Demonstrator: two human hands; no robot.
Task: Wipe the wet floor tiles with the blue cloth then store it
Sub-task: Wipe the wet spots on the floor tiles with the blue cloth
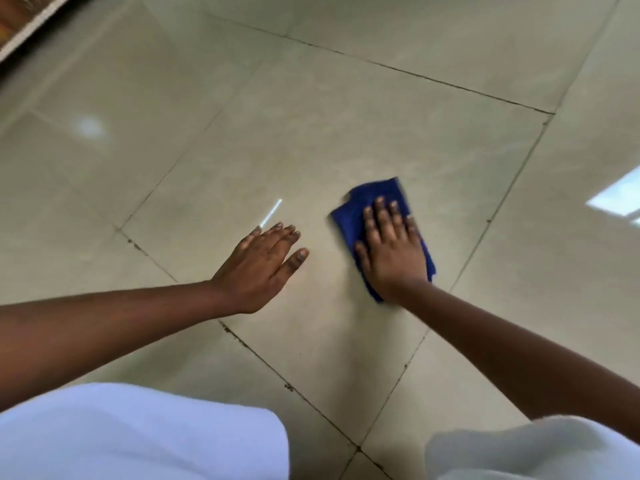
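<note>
A folded blue cloth point(367, 202) lies flat on a glossy beige floor tile point(311, 140). My right hand point(389, 247) presses down on the cloth with its fingers spread, covering most of it; blue edges show beyond the fingertips and at both sides of the palm. My left hand point(263, 261) rests flat on the same tile to the left of the cloth, fingers apart, holding nothing. A gap of bare tile separates the two hands.
Dark grout lines point(415, 72) cross the floor between large tiles. A wooden edge with a white strip point(24, 26) runs along the top left corner. My white-clothed knees point(138, 434) fill the bottom of the view. Window reflections point(620, 195) shine at the right.
</note>
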